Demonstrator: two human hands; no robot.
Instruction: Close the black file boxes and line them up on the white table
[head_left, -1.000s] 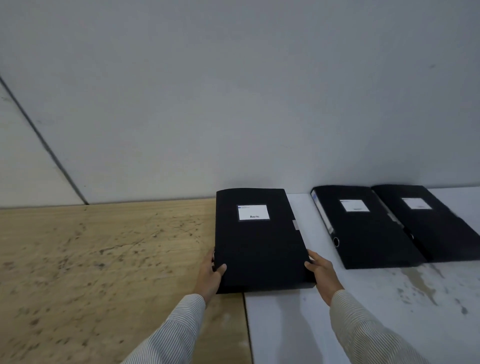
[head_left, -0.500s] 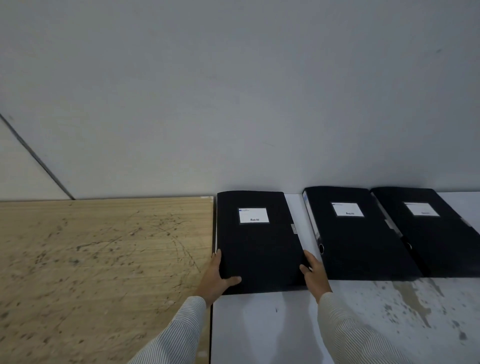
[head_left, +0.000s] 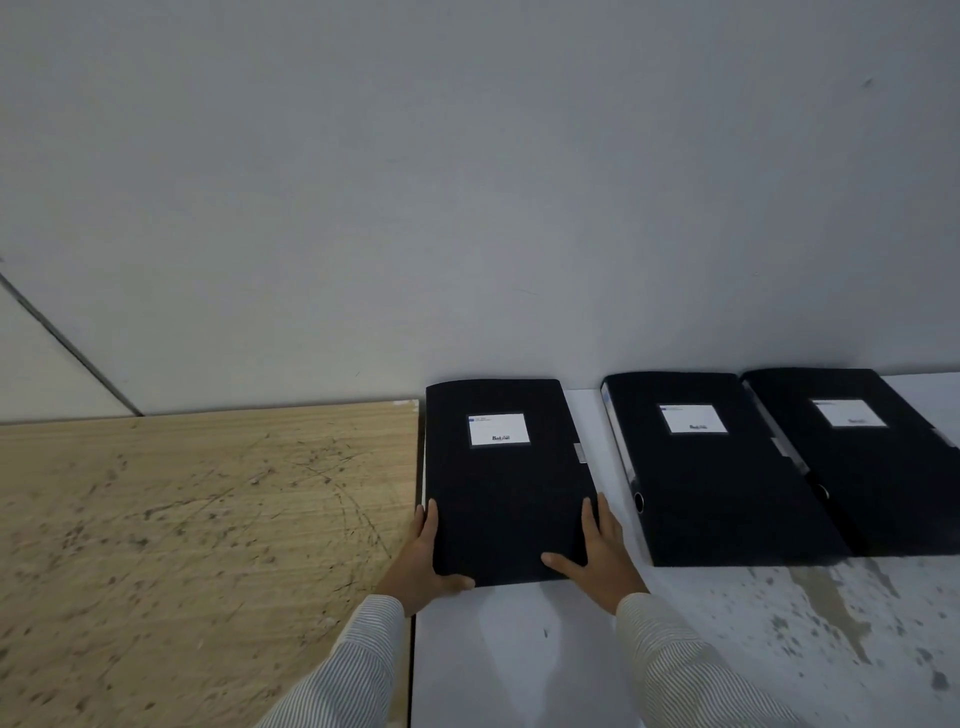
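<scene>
Three closed black file boxes with white labels lie flat in a row on the white table (head_left: 519, 649), their far ends at the wall. The leftmost box (head_left: 506, 483) sits at the table's left edge. My left hand (head_left: 423, 564) grips its near left corner, thumb on the front edge. My right hand (head_left: 597, 553) holds its near right corner, fingers along the side and thumb on the lid. The middle box (head_left: 711, 483) and the right box (head_left: 857, 467) lie side by side, touching, with a gap between the middle one and the box I hold.
A scuffed wooden table (head_left: 197, 545) adjoins the white one on the left. A plain grey wall (head_left: 467, 208) rises directly behind the boxes. The white tabletop has brown stains (head_left: 831, 608) at the right front.
The box I hold has slid right, off the wooden table and fully onto the white one, and straightened. My right thumb now rests on its lid.
</scene>
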